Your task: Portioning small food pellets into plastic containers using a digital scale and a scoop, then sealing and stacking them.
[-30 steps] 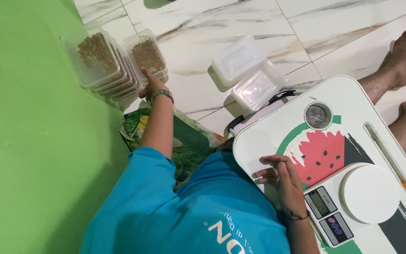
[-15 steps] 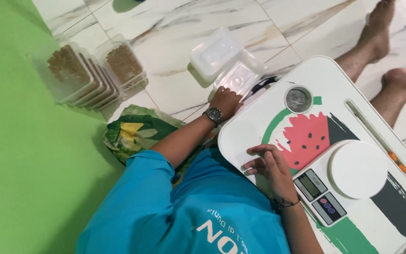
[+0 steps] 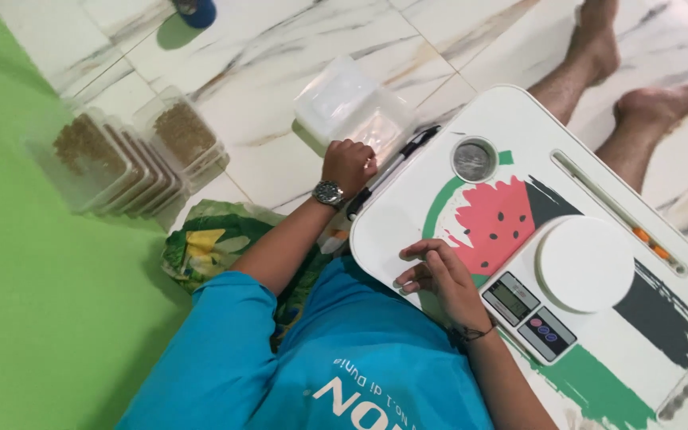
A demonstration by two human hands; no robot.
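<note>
Head view, straight down: left hand [image 3: 349,165] closed over the near edge of the empty clear plastic containers [image 3: 352,111], two of them side by side on the marble floor [image 3: 280,48], just beyond the corner of the lap table [image 3: 439,183]; grip curled, fingers hidden, so contents of the grasp beyond that rim impossible to tell. Right hand [image 3: 438,275] flat and loosely spread on the tabletop, holding nothing, seemingly steadying the table. One digital scale [image 3: 567,279] with a round white platform near that hand, within easy reach. Filled containers [image 3: 125,155] of brown grain stacked leaning in two rows at the green mat [image 3: 17,279], roughly six or seven, exact count unclear. One printed bag [image 3: 209,247] under the left arm. Two bare feet [image 3: 639,80] of another person beyond the table
</note>
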